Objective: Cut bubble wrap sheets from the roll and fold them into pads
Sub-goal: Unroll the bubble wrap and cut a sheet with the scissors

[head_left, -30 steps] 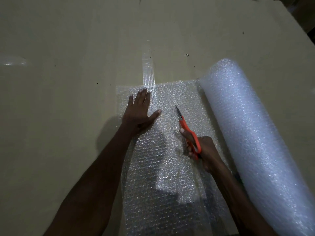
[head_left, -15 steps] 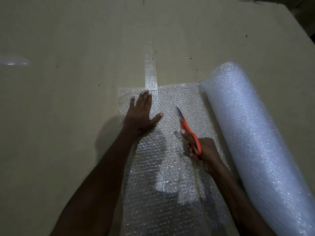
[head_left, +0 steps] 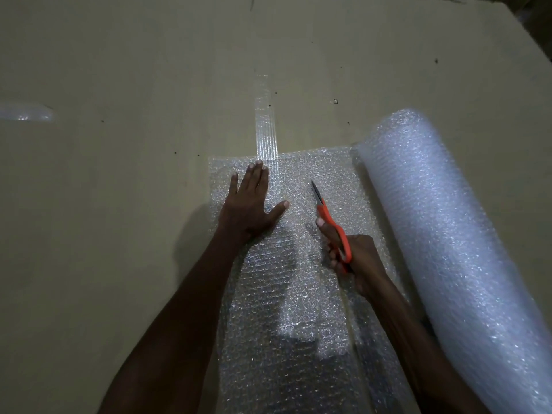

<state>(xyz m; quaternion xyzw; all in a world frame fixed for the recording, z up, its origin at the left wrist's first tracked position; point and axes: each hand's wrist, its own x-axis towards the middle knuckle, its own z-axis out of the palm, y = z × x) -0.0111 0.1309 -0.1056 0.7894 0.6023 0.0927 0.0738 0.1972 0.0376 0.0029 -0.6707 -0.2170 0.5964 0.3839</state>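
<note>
A big roll of bubble wrap (head_left: 448, 234) lies at the right, running from the middle toward the lower right corner. An unrolled sheet of bubble wrap (head_left: 286, 294) spreads flat to its left. My left hand (head_left: 251, 204) presses flat on the sheet's far left part, fingers spread. My right hand (head_left: 355, 258) grips orange-handled scissors (head_left: 328, 219), whose blades point away from me over the sheet and look closed. A cut line runs down the sheet beneath my right forearm.
Everything rests on a large tan cardboard surface (head_left: 119, 204). A strip of clear reinforced tape (head_left: 265, 127) runs away from the sheet's far edge. A scrap of clear plastic (head_left: 27, 112) lies at the far left. The surface's edge shows at the top right.
Both hands and the scissors hold nearly the same place on the sheet. The whole scene has slid slightly lower in view as the camera shifted.
</note>
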